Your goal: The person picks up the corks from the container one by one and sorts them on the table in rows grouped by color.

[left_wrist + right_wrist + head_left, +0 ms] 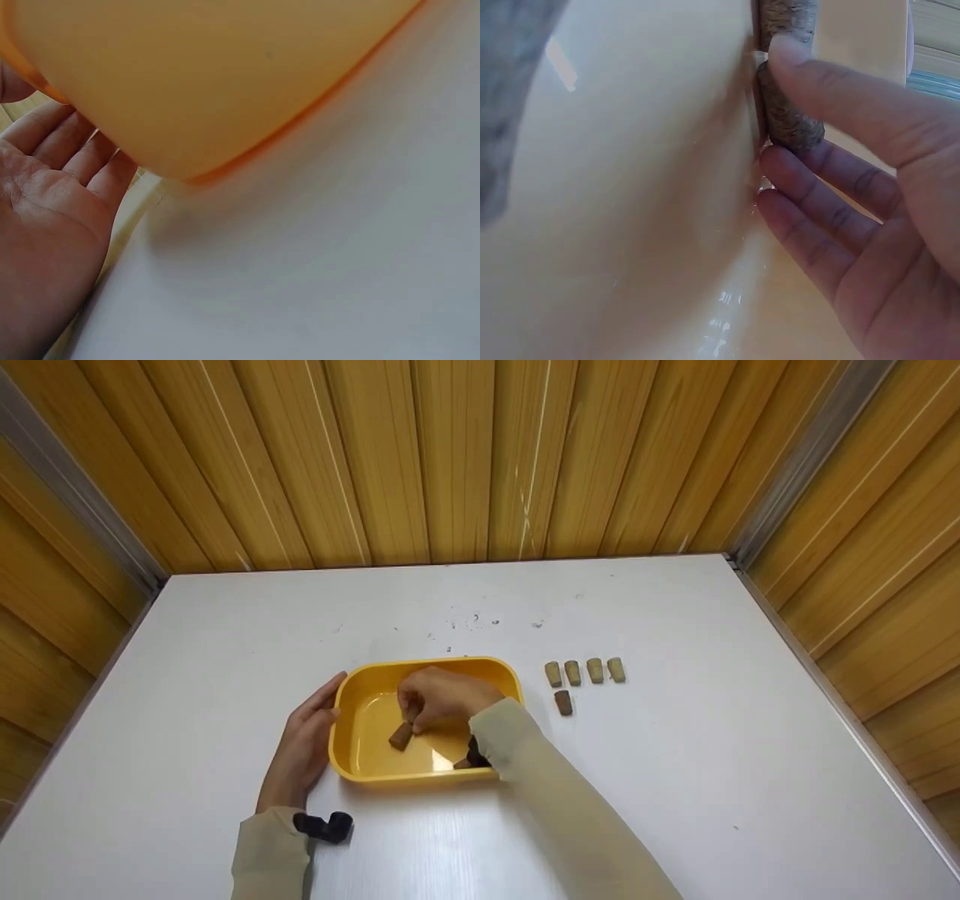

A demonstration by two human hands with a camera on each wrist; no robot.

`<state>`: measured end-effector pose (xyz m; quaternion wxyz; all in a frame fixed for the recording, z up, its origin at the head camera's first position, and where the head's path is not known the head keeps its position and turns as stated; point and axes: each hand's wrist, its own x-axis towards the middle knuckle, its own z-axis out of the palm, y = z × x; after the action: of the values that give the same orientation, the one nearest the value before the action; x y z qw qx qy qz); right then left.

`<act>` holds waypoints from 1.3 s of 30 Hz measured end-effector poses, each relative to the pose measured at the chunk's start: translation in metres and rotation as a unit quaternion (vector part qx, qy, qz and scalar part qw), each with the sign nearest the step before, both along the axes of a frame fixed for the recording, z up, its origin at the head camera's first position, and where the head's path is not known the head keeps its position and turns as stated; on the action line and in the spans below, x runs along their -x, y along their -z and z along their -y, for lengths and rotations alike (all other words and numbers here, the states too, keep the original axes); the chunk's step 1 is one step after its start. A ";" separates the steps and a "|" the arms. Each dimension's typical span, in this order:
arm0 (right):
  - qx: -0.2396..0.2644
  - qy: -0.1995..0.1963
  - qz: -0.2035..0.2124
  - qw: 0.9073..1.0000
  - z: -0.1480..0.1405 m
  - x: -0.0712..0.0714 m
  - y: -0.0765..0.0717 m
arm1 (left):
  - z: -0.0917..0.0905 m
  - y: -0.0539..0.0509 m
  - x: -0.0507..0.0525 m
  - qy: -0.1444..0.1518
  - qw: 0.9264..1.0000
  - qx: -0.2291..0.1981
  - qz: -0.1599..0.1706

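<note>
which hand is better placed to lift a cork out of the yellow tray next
Probably the right hand: it is inside the yellow tray, gripping a cork. The left hand is outside, against the tray's left side.

The desk has a flat white top with a straight far edge. A yellow tray, rectangular with rounded corners, stands directly on the top, slightly left of its middle. To the right of the tray, four tan stoppers lie side by side in one row (each piece tapers toward its near end). One dark brown stopper lies just in front of the row, near its left end. Small dark marks are scattered on the top beyond the tray.
</note>
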<state>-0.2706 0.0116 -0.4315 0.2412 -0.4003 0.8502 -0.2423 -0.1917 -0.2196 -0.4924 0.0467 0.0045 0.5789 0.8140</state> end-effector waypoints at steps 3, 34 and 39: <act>-0.002 -0.003 -0.005 1.000 -0.001 0.000 -0.001 | 0.000 0.000 0.000 0.003 1.000 0.002 -0.001; 0.035 0.003 0.001 0.999 -0.038 0.006 -0.039 | 0.001 -0.001 0.000 0.006 1.000 0.005 0.003; 0.068 -0.007 -0.028 0.997 -0.053 0.006 -0.048 | 0.001 -0.001 0.001 0.006 1.000 -0.004 0.004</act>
<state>-0.2764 0.0649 -0.3832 0.1911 -0.4280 0.8354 -0.2869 -0.1929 -0.2208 -0.4911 0.0544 0.0047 0.5751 0.8163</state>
